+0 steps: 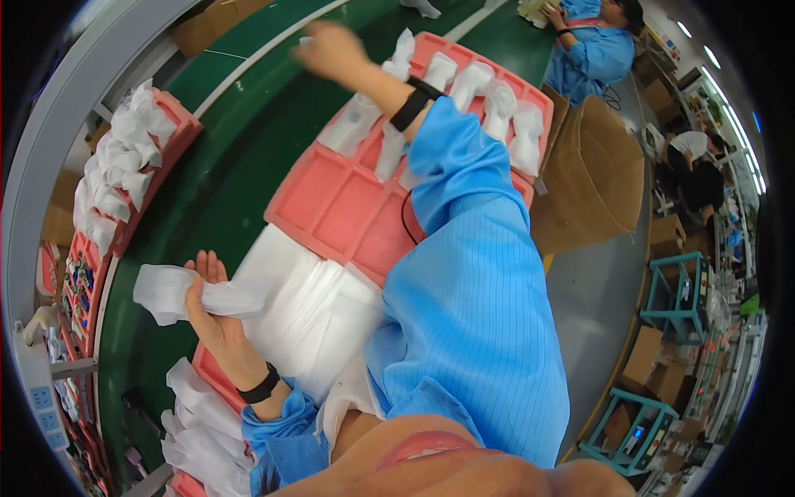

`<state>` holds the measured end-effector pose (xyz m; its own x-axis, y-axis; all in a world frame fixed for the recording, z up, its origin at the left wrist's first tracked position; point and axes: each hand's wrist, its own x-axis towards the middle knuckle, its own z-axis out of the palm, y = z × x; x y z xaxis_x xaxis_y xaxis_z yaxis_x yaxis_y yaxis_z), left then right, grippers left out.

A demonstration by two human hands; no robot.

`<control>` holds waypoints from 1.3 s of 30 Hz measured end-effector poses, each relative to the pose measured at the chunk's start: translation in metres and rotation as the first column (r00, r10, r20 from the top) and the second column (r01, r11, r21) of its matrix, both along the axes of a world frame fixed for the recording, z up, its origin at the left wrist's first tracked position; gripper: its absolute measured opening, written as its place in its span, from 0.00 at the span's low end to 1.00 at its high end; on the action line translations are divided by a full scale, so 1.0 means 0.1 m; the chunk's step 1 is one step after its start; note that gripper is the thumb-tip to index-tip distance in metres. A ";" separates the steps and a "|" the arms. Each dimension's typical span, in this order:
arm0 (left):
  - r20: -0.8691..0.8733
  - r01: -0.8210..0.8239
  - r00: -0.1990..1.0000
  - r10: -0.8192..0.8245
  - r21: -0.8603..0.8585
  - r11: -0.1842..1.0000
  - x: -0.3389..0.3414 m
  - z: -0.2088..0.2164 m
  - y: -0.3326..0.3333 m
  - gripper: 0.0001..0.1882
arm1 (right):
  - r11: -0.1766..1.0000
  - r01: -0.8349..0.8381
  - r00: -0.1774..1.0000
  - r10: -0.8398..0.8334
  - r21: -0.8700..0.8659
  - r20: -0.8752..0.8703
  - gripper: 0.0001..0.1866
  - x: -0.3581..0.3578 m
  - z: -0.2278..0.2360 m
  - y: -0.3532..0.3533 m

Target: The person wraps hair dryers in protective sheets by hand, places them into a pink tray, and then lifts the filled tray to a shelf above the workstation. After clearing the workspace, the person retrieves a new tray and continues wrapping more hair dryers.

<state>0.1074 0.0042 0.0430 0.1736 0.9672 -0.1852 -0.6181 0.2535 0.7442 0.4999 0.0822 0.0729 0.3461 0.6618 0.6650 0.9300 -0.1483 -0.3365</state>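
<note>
My left hand [214, 319] is closed around a white-wrapped bundle [161, 291], whose thin wrapping sticks out on both sides of the fingers. What lies inside the wrapping is hidden. Beside it is a stack of white wrapping sheets [302, 319], resting against the near edge of a pink compartment tray [331, 203]. Several white-wrapped pieces [498, 108] fill the far compartments of that tray; the nearer ones hold nothing. My right hand [331, 54] is stretched past the tray's far left corner, over the green table [240, 157]. Motion blurs its fingers.
At the left, another pink tray [170, 153] carries several wrapped pieces. More white wrapping [207, 422] lies on a pink tray by my left forearm. A brown cardboard box [592, 178] stands right of the middle tray. A co-worker in blue [592, 62] sits at the far right.
</note>
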 end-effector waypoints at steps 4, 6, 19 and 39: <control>0.086 0.030 0.995 -0.041 0.128 0.991 0.20 0.22 -0.28 0.21 | 0.357 -0.914 0.405 0.807 -0.193 -0.429 0.33 -1.57 0.27 -0.85; 0.140 -0.028 0.990 0.005 0.163 0.986 0.24 0.36 -0.47 0.23 | 0.195 -0.957 0.273 0.856 -0.214 -0.439 0.33 -2.18 0.07 -1.17; -0.474 0.535 0.797 -0.375 0.267 0.802 -0.01 0.55 -0.70 0.25 | 0.898 -0.419 0.602 0.386 0.135 -0.699 0.17 -0.66 0.43 -1.87; -0.468 0.277 0.870 -0.155 0.203 0.939 0.21 0.12 -0.29 0.09 | 0.492 0.745 0.572 -0.818 -0.451 0.052 0.16 3.94 -1.23 -2.71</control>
